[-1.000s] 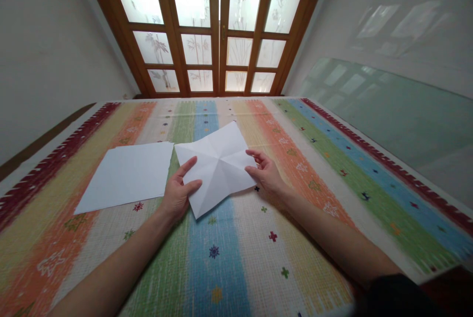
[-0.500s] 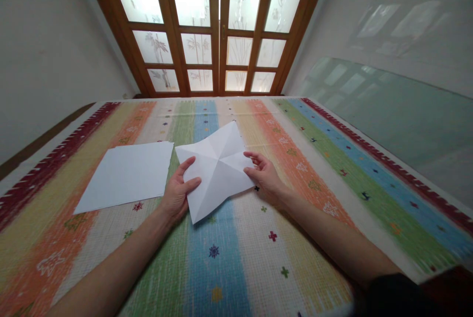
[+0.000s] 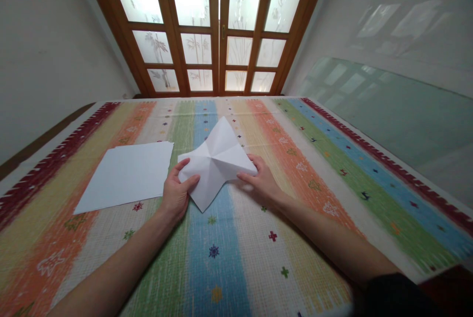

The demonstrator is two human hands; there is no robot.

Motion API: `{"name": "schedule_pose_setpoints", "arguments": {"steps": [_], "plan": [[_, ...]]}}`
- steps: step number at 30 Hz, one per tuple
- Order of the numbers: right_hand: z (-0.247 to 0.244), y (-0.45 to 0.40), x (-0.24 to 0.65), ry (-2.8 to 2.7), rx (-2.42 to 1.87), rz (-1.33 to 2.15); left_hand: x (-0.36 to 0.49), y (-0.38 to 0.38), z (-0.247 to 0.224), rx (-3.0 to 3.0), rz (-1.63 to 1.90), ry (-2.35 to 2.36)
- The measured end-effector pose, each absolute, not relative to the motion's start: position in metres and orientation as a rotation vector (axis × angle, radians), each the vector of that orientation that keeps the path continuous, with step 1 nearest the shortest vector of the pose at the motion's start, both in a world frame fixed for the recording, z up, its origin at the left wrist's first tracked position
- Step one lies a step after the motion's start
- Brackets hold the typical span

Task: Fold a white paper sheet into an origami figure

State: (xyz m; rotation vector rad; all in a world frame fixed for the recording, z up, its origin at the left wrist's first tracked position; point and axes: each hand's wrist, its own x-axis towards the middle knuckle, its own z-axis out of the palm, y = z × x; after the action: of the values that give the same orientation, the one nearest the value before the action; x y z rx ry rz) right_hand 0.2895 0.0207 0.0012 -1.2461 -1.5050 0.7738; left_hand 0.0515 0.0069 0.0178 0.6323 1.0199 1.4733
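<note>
A creased white sheet of paper (image 3: 216, 152) is held between both hands over the middle of the table, its folds meeting near its centre and its sides bent inward. My left hand (image 3: 179, 186) grips the left side, thumb on top and fingers at the edge and behind. At the right corner, my right hand (image 3: 258, 176) pinches the paper between thumb and fingers. One corner points toward the windows and another hangs toward me. Part of each hand's fingers is hidden by the paper.
A stack of white paper (image 3: 125, 176) lies flat to the left of my left hand. The striped cloth (image 3: 218, 277) covers the table. Wood-framed glass doors (image 3: 218, 31) stand beyond the far edge, and a pale glass panel (image 3: 388, 115) is along the right wall.
The held paper has bent more along its creases, its far corner now higher and further left, its near corner raised. My right hand has closed more around the right corner.
</note>
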Motion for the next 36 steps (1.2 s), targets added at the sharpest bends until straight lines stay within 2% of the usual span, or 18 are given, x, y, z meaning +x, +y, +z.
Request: {"name": "schedule_pose_setpoints", "arguments": {"steps": [9,14,18,24,29,36], "plan": [[0.007,0.037,0.305,-1.309,-1.054,1.124,0.046,0.006,0.024,0.687,1.314,0.959],[0.014,0.044,0.318,-1.362,-1.028,1.035,0.042,0.004,0.023,0.746,1.202,0.927],[0.025,0.047,0.332,-1.646,-1.06,0.904,0.04,0.001,0.024,0.789,1.063,0.871],[0.036,0.049,0.34,-1.942,-0.995,1.202,0.037,0.0,0.029,0.783,1.011,0.83],[0.033,0.045,0.331,-1.902,-0.952,1.211,0.038,0.003,0.029,0.774,1.029,0.859],[0.027,0.042,0.323,-1.686,-1.034,1.019,0.037,0.008,0.026,0.748,1.076,0.917]]}}
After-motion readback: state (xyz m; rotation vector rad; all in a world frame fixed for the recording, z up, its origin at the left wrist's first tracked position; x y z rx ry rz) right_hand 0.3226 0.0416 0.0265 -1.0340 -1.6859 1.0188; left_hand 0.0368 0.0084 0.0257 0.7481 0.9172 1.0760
